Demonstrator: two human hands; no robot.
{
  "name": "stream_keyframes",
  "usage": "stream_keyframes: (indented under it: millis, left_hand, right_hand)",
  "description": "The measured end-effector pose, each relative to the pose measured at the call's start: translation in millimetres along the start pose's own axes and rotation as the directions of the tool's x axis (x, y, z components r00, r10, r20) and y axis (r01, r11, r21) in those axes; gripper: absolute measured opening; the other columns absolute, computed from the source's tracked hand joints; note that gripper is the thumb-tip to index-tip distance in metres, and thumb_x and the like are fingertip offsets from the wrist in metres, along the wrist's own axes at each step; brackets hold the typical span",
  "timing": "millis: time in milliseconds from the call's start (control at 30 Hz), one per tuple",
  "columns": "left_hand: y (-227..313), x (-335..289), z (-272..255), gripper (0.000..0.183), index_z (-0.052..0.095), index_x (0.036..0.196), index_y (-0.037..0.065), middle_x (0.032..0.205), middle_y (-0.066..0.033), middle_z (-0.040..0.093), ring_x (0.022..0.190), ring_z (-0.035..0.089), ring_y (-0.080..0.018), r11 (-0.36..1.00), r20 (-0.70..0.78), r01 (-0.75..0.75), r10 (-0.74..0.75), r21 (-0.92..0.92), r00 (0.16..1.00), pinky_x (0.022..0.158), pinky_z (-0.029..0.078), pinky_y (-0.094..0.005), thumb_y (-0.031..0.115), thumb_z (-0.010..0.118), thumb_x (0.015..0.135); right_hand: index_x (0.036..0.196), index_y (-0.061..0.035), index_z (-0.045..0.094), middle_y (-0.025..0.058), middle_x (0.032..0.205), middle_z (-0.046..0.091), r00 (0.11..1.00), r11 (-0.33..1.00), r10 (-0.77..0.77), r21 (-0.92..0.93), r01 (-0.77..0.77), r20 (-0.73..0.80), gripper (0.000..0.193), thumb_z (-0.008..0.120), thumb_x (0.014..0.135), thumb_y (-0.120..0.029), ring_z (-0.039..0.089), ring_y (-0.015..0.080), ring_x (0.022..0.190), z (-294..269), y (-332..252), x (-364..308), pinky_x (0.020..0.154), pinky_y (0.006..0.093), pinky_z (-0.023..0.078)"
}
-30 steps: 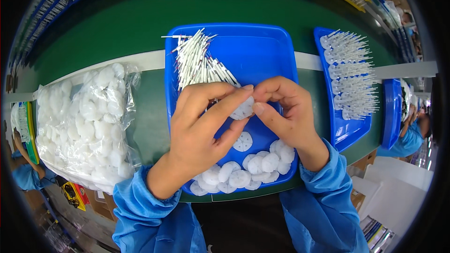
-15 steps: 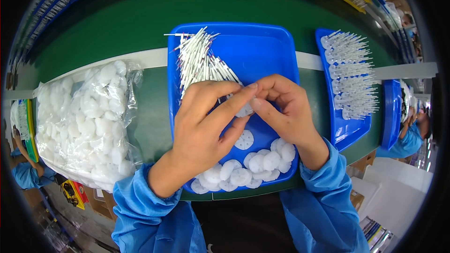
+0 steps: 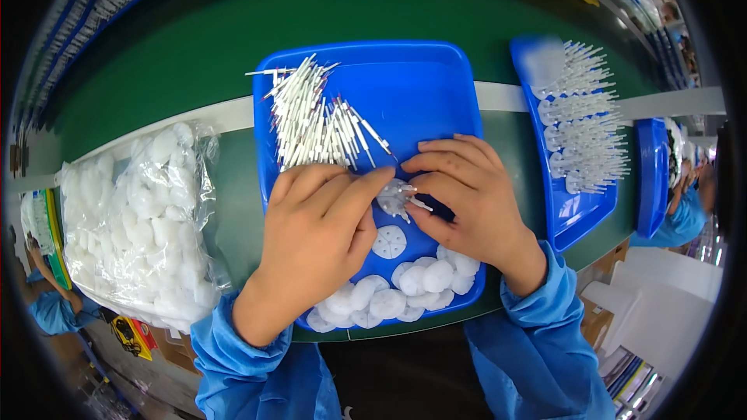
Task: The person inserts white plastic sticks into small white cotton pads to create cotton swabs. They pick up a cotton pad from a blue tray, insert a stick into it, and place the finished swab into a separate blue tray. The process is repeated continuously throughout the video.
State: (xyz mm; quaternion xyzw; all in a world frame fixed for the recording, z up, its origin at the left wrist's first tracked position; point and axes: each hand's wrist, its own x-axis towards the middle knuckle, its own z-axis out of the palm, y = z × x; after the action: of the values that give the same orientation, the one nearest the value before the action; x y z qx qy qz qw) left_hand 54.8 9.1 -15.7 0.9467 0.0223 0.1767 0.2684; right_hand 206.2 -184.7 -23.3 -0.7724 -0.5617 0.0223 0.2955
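Observation:
Over the blue tray (image 3: pixel 405 120), my left hand (image 3: pixel 319 225) grips a small translucent white disc (image 3: pixel 393 198) by its edge. Short white sticks project from this disc toward my right hand (image 3: pixel 475 206). The thumb and forefinger of that hand close around the ends of the sticks; exact contact is partly hidden. Just below lies a flat round white disc (image 3: pixel 389 242) with small holes. Several more white discs (image 3: pixel 387 304) are heaped along the tray's near side. A pile of thin white sticks (image 3: pixel 311 120) with dark reddish tips fills the tray's far left.
A clear plastic bag (image 3: pixel 148 225) full of white discs lies to the left. On the right, a second blue tray (image 3: pixel 572 218) holds rows of discs fitted with sticks. Another blue tray (image 3: pixel 652 179) stands farther right, near a co-worker's blue sleeve (image 3: pixel 685 218). The tabletop (image 3: pixel 373 8) is green.
My hands have moved slightly apart and lower, and the disc with its sticks shows more plainly between them. The view has shifted a little, and a pale blur now covers the right tray's far corner.

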Motion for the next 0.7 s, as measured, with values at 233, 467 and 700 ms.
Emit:
stream_keyframes:
  millis: [233, 467, 700]
  left_hand:
    - [-4.1, 1.9, 2.9, 0.020, 0.079, 0.100, 0.011, 0.092, -0.0022, 0.075, 0.088, 0.068, -0.0264, 0.998, 0.075, 0.000, 0.004, -0.055, 0.997, 0.084, 0.050, -0.0418, 0.007, 0.083, 0.081]
    - [-4.4, 3.1, 7.0, 0.015, 0.078, 0.095, 0.008, 0.093, -0.0040, 0.075, 0.086, 0.069, -0.0282, 0.995, 0.102, 0.045, -0.036, -0.087, 0.994, 0.081, 0.050, -0.0417, 0.011, 0.087, 0.083]
    - [-4.8, 1.4, 9.9, 0.017, 0.078, 0.093, 0.007, 0.097, -0.0054, 0.075, 0.087, 0.071, -0.0282, 0.990, 0.053, 0.049, -0.042, -0.131, 0.998, 0.079, 0.053, -0.0407, 0.009, 0.088, 0.080]
  right_hand:
    - [0.101, -0.0151, 0.077, -0.0007, 0.114, 0.077, 1.000, 0.999, 0.006, 0.047, -0.005, -0.006, 0.025, 0.087, 0.078, -0.014, 0.070, 0.0246, 0.120, 2.2, 5.3, -4.9, 0.110, 0.0489, 0.049]
    - [0.099, -0.0142, 0.077, -0.0004, 0.110, 0.076, 0.999, 0.999, -0.032, -0.004, 0.032, 0.005, 0.021, 0.087, 0.080, -0.016, 0.071, 0.0237, 0.115, 1.0, -1.4, 1.6, 0.105, 0.0448, 0.052]
    - [0.099, -0.0140, 0.075, 0.0015, 0.104, 0.075, 0.999, 0.998, -0.041, -0.058, 0.040, -0.022, 0.021, 0.086, 0.081, -0.015, 0.072, 0.0238, 0.109, 3.4, -5.3, 1.5, 0.105, 0.0438, 0.053]
